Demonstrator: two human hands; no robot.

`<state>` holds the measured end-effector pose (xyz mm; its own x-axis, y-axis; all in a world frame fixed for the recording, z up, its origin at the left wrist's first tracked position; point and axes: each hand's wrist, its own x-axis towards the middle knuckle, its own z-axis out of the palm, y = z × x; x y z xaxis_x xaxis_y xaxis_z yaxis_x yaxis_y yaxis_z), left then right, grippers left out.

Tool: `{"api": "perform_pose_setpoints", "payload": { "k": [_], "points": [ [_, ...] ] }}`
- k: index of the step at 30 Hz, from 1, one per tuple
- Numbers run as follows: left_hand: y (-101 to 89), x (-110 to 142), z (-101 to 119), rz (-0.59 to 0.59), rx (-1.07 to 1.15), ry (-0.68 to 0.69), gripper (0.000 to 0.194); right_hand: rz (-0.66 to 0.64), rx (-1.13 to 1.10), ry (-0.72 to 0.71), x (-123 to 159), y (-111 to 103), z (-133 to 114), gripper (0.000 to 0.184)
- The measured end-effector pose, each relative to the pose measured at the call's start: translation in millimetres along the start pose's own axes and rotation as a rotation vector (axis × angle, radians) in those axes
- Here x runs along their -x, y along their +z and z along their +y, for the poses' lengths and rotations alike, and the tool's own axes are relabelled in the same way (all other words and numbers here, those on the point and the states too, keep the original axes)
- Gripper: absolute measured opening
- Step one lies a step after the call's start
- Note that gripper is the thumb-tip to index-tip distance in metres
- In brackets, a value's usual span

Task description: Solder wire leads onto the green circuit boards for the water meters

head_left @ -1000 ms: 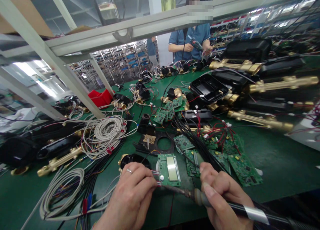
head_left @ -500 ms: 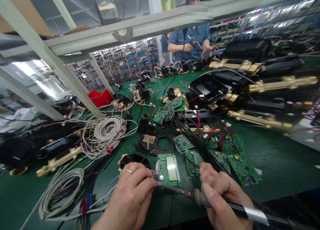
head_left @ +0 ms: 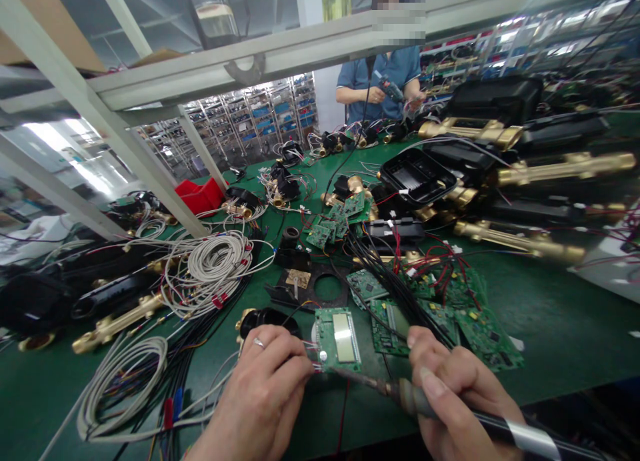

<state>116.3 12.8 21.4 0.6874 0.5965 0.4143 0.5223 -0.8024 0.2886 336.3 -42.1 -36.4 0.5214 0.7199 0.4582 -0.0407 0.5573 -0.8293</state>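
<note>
My right hand is wrapped round a soldering iron, its tip pointing left near the lower edge of a green circuit board that carries a small display. At the board's left edge, my left hand is closed with fingertips pinching thin wires that run to it. Part of a black and brass meter body shows behind my left knuckles. Other circuit boards lie just beyond my right hand.
Coiled grey cables and black wires cover the left side. Brass pipe fittings with black housings are heaped at right. A black fixture plate lies ahead. A metal frame crosses above; across the table a person holds a tool.
My right hand has drawn the soldering iron a little to the right, moving its tip away from the wire ends at the board's lower left corner. My left hand stays put.
</note>
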Motion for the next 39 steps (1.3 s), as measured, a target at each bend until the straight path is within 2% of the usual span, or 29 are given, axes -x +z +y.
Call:
{"api": "perform_pose_setpoints", "payload": {
  "k": [14, 29, 32, 35, 39],
  "points": [
    [1.3, 1.2, -0.5, -0.005, 0.000, 0.004, 0.025, 0.011, -0.013, -0.005, -3.3, -1.0, -4.5, 0.037],
    [4.2, 5.3, -3.6, -0.003, 0.008, -0.003, 0.023, 0.128, -0.102, 0.036, -13.4, 5.3, -18.5, 0.048],
    [5.1, 6.7, -4.5, 0.040, 0.037, -0.007, 0.023, 0.096, -0.123, 0.062, -17.3, 7.3, -21.3, 0.043],
    [4.6, 11.0, -5.8, 0.122, 0.078, -0.020, 0.022, 0.077, -0.038, 0.092, -22.9, 10.6, -23.4, 0.037],
    [7.4, 27.3, -16.4, 0.390, -0.004, -0.069, 0.016, 0.087, 0.168, 0.117, -41.5, 26.3, -26.3, 0.040]
  ]
}}
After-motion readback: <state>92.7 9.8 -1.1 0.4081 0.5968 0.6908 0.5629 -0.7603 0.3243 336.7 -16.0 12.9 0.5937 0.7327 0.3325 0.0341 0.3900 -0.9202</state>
